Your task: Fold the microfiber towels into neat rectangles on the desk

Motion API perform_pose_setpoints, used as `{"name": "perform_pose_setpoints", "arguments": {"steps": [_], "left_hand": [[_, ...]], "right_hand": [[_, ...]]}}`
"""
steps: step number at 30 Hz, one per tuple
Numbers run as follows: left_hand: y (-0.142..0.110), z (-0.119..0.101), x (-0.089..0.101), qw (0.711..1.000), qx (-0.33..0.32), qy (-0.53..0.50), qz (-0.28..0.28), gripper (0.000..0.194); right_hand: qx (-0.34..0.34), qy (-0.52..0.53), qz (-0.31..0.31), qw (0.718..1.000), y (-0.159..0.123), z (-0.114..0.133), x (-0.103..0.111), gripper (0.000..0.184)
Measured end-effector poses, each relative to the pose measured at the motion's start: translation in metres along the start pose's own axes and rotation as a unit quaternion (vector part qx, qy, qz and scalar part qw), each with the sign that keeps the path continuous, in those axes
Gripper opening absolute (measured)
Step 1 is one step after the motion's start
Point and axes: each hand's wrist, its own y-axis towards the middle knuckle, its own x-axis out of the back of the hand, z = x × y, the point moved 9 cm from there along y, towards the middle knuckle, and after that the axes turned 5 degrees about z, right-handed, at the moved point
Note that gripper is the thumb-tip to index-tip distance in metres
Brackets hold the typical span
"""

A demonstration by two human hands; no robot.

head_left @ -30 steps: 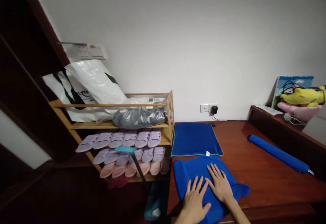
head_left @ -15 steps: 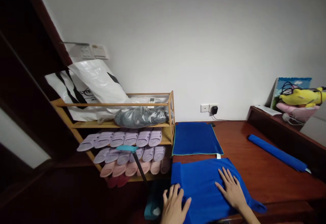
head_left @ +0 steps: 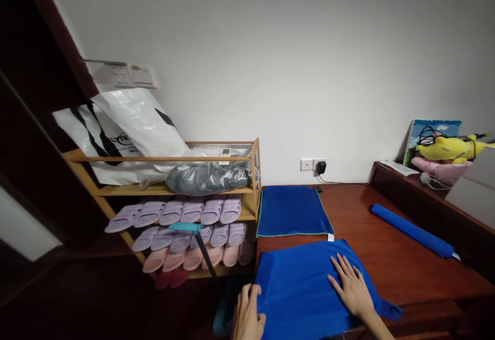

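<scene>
Blue cloth (head_left: 299, 293) lies under right hand (head_left: 352, 289); left hand (head_left: 246, 313) at its edge.

Left in your frame, a wooden rack (head_left: 133, 191) holds a white printed bag (head_left: 118, 149) above a row of 6 lilac slippers (head_left: 172, 212). Right of centre, you see 1 black plug (head_left: 321, 167) at the wall (head_left: 270, 71); far right, a yellow toy (head_left: 444, 149).

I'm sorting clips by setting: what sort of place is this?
Probably a room in a home or dormitory: a wooden rack holds rows of slippers, and a yellow plush toy sits beyond the reddish-brown tabletop.
</scene>
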Motion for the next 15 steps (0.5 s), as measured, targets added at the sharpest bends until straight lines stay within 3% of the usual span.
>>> {"name": "perform_pose_setpoints", "arguments": {"steps": [4,6,8,12,15], "left_hand": [[0.004,0.043,0.001,0.993,0.07,-0.087,-0.043,0.067],[0.013,0.059,-0.002,0.989,0.098,-0.107,-0.03,0.069],[0.024,0.069,-0.003,0.982,0.113,-0.151,-0.011,0.06],[0.05,0.071,0.007,0.958,0.089,-0.27,-0.029,0.045],[0.067,0.062,0.016,0.958,0.08,-0.274,-0.037,0.046]], "right_hand": [[-0.003,0.002,-0.006,1.0,-0.001,0.001,0.003,0.066],[-0.001,0.0,-0.008,1.0,-0.002,0.001,0.002,0.066],[-0.001,-0.006,-0.01,1.0,-0.003,-0.001,0.001,0.066],[-0.01,-0.018,-0.009,1.0,-0.004,-0.013,-0.001,0.067],[-0.023,-0.034,-0.014,0.999,-0.006,-0.029,-0.001,0.068]]}}
